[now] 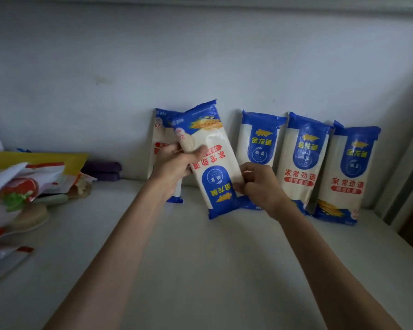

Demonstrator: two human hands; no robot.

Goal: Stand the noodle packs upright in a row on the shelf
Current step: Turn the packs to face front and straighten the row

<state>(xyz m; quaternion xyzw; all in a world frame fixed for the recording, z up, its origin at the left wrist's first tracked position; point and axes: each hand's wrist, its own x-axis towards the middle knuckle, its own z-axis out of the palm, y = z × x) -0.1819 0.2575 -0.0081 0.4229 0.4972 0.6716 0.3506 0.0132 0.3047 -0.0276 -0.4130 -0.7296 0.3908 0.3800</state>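
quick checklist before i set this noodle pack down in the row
1. Grip: left hand and right hand both hold the held pack: ok.
2. Orientation: its print is upside down, unlike the three standing packs on the right: not ok.
3. Tilt: it leans, not upright: not ok.
4. Slot: a gap shows between the leftmost pack and the standing three: ok.
5. Shelf in front is bare: ok.
6. Whether the leftmost pack stands stably: cannot tell.
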